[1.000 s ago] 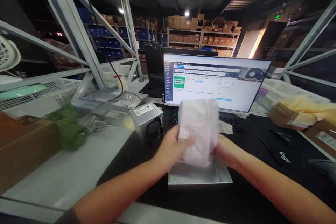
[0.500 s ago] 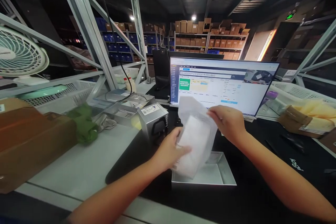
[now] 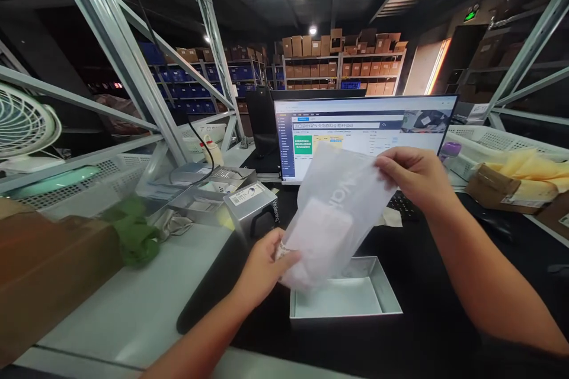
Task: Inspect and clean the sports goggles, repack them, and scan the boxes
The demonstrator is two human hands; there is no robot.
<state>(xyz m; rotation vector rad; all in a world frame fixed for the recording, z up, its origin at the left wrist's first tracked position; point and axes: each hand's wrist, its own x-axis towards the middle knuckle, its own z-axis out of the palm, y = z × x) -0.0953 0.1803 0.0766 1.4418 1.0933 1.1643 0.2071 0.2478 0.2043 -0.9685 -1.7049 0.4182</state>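
At the far left a white fan (image 3: 22, 124) stands behind a brown carton (image 3: 53, 272), and a green cloth (image 3: 133, 237) lies on the pale table (image 3: 133, 302) beside it. Next comes a small silver box (image 3: 251, 210) with a label on top. Just beside it my left hand (image 3: 262, 260) is closed on the lower corner of a cloudy plastic bag (image 3: 333, 219), thumb and fingers pinched on the film. The bag hangs tilted in the air, its low end over the left part of a shallow grey tray (image 3: 386, 305) that sits on the black mat (image 3: 427, 284); something pale and flat shows inside it. Behind it glows 1 monitor (image 3: 355, 124). My right hand (image 3: 413, 174) grips the bag's upper edge, fingers clamped on it. Further right lie yellow bags (image 3: 524, 169).
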